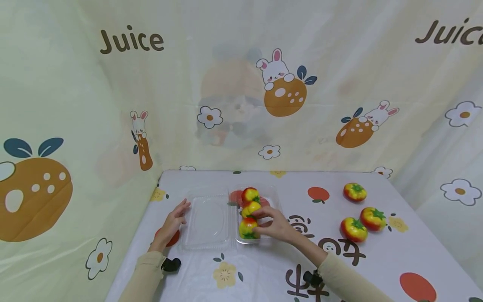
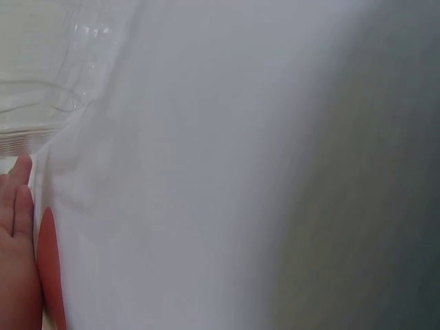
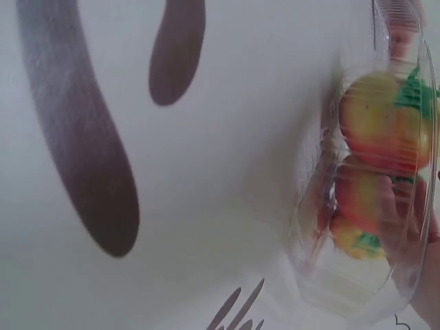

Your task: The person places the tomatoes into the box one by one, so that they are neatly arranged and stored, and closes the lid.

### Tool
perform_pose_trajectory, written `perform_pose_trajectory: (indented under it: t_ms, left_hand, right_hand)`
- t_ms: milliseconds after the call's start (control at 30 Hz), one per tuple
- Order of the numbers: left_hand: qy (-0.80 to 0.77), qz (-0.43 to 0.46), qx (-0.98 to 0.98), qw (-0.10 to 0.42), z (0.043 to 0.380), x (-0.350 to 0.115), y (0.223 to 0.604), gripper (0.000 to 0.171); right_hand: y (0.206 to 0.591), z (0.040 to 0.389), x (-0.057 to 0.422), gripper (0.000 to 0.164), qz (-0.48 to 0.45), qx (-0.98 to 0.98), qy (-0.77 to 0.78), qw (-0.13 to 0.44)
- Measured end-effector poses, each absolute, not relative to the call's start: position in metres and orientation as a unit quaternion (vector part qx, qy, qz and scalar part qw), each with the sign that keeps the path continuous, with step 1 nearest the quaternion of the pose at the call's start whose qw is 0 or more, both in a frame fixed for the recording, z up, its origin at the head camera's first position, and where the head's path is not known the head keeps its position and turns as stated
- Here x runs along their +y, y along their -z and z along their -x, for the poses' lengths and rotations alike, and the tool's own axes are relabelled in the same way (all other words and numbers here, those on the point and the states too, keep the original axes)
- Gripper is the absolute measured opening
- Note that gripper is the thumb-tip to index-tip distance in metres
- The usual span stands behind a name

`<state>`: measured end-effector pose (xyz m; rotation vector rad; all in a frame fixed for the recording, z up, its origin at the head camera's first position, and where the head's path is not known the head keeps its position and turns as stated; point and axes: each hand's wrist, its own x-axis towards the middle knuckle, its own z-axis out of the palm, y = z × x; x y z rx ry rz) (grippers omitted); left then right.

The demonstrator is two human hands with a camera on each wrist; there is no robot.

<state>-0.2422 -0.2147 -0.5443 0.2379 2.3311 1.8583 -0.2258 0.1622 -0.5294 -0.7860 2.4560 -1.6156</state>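
Observation:
An opened clear plastic clamshell box lies on the table. Its lid (image 1: 209,245) is folded flat to the left, and three red-and-yellow fruits with green leafy tops stand in a row in its base (image 1: 271,197). My right hand (image 1: 277,226) reaches into the base from the right. Its thumb and fingers pinch the nearest fruit (image 1: 247,227), while the fingers also lie against the middle fruit (image 1: 249,208). Behind them sits the far fruit (image 1: 250,194). Beside the lid's left edge, my left hand (image 1: 171,224) rests with loosely extended fingers, holding nothing.
Three more such fruits lie at the right of the table: one at the back (image 1: 354,192), one in the middle (image 1: 373,219) and one in front (image 1: 354,229). A printed cloth (image 1: 328,289) covers the table, and printed curtains (image 1: 226,25) hang behind and at both sides.

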Motion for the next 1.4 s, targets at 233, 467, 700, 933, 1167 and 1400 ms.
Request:
perform_pose_trajectory:
  t_ms: [233, 467, 700, 933, 1167, 1400]
  left_hand:
    - [-0.623, -0.076, 0.775, 0.068, 0.253, -0.217, 0.556, 0.064]
    - [-0.613, -0.076, 0.785, 0.041, 0.261, -0.218, 0.576, 0.066]
    - [-0.612, -0.081, 0.785, 0.043, 0.259, -0.217, 0.575, 0.065]
    - [-0.618, -0.080, 0.781, 0.044, 0.261, -0.221, 0.575, 0.065]
    - [-0.610, -0.072, 0.787, 0.056, 0.259, -0.222, 0.581, 0.066]
    - [-0.610, -0.082, 0.787, 0.041, 0.263, -0.222, 0.579, 0.064]
  right_hand:
    - [0.521, 0.231, 0.171, 0.032, 0.225, 0.813, 0.537, 0.031]
    - [0.510, 0.243, 0.189, 0.028, 0.180, 0.838, 0.513, -0.035]
    - [0.480, 0.264, 0.242, 0.032, 0.139, 0.863, 0.477, -0.093]
    - [0.453, 0.288, 0.316, 0.048, 0.066, 0.893, 0.441, -0.069]
    - [0.467, 0.303, 0.380, 0.048, -0.029, 0.903, 0.418, -0.093]
    - [0.486, 0.314, 0.419, 0.053, -0.146, 0.898, 0.409, -0.077]
